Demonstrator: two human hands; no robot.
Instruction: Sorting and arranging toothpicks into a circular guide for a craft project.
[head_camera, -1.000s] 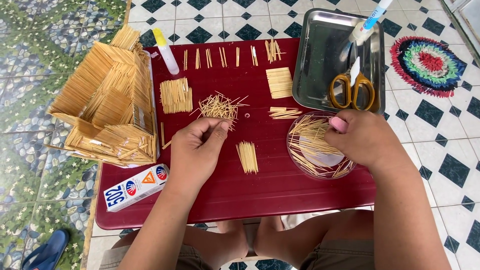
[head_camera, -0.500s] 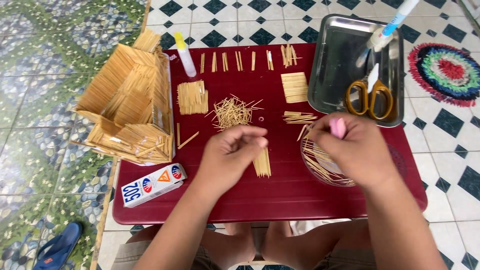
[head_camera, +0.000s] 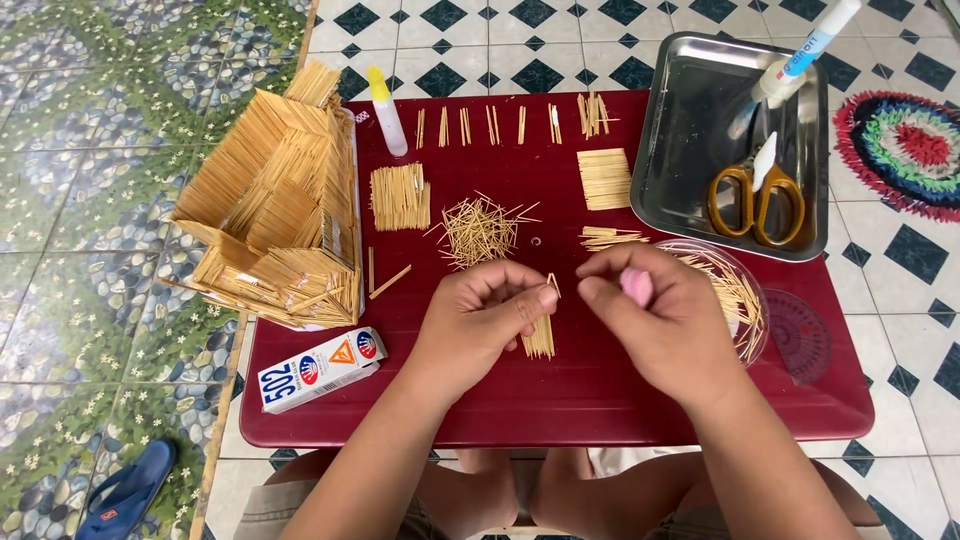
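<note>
A short, thin wooden stick (head_camera: 553, 284) is pinched between thumb and forefinger of the left hand (head_camera: 487, 318), above the middle of the dark red tray table (head_camera: 600, 400). The right hand (head_camera: 655, 322), fingers curled shut around a small pink object (head_camera: 636, 287), sits just beside it. Beneath the hands lies a tight bundle of sticks (head_camera: 540, 338); behind, a loose spiky heap (head_camera: 480, 230). At left stands a ribbed stick-built house (head_camera: 275, 210); at right, a shiny steel tray (head_camera: 690, 150) bearing yellow-handled scissors (head_camera: 755, 200).
</note>
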